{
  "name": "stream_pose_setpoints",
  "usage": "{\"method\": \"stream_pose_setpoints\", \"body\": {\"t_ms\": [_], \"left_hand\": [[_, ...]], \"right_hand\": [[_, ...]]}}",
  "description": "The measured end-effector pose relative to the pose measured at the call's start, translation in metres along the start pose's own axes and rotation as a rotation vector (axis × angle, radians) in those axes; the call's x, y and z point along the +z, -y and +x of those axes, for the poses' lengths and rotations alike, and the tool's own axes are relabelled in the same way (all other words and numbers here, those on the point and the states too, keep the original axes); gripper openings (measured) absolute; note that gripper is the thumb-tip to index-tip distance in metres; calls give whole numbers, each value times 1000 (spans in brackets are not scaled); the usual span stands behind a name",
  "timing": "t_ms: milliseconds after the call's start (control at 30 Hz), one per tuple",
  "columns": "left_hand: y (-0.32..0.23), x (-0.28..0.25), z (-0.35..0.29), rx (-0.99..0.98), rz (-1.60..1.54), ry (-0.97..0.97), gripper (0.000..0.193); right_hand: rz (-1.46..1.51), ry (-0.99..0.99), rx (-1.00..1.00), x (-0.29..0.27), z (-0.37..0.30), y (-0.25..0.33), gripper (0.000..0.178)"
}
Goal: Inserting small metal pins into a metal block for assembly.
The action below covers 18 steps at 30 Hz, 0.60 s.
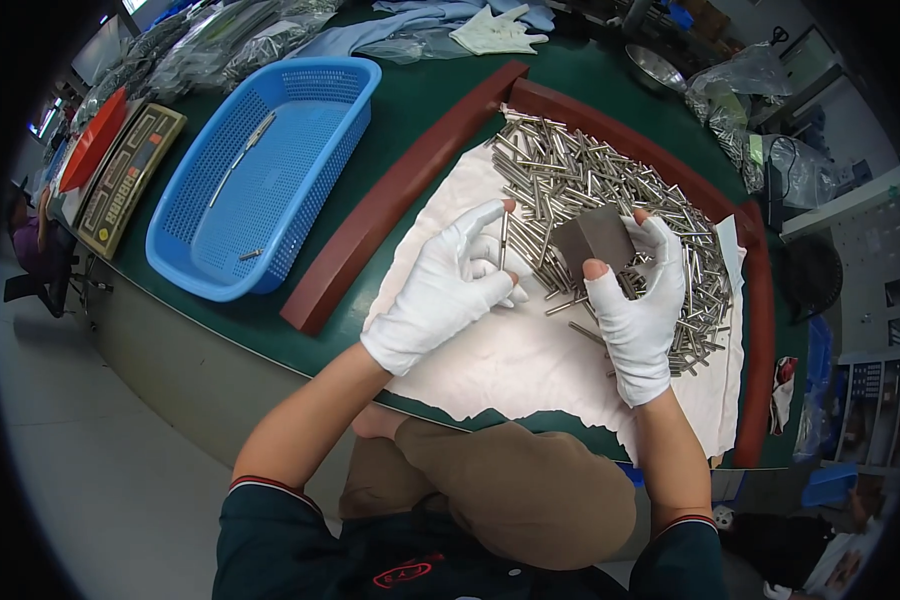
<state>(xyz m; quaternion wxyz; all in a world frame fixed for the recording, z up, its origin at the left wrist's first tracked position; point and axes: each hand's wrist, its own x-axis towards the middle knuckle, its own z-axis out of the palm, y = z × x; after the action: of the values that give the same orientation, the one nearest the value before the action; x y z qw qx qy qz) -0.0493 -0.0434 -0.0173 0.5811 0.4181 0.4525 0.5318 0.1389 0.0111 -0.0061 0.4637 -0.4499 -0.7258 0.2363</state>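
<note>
My left hand [450, 280], in a white glove with bare fingertips, pinches a thin metal pin [503, 238] upright between thumb and forefinger. My right hand [642, 300], gloved the same way, grips a dark grey flat-faced block [598, 240] by its edges. The block is just right of the pin, apart from it. Behind and under the block spreads a heap of short silvery metal pins [580, 170], lying on a pale cloth [510, 370]. Several of these pins lie in rows close to my left fingers. The right hand hides part of the heap.
Dark red wooden bars [400, 200] border the cloth on the green table [420, 110]. At left stands a blue perforated basket [270, 190] with a few metal pieces inside. Beyond it sits a scale-like device [130, 180]. A white glove [498, 30] and a metal bowl [656, 68] lie at the back.
</note>
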Motion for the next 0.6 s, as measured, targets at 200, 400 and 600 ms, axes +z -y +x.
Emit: {"method": "stream_pose_setpoints", "body": {"t_ms": [200, 400, 600], "left_hand": [[4, -8, 3, -81, -202, 125, 56], [6, -12, 4, -125, -227, 160, 40], [-9, -8, -2, -161, 65, 51, 29]], "right_hand": [[43, -8, 8, 0, 0, -2, 68], [-28, -1, -175, -1, -3, -9, 72], [-82, 46, -626, 2, -11, 2, 81]]}}
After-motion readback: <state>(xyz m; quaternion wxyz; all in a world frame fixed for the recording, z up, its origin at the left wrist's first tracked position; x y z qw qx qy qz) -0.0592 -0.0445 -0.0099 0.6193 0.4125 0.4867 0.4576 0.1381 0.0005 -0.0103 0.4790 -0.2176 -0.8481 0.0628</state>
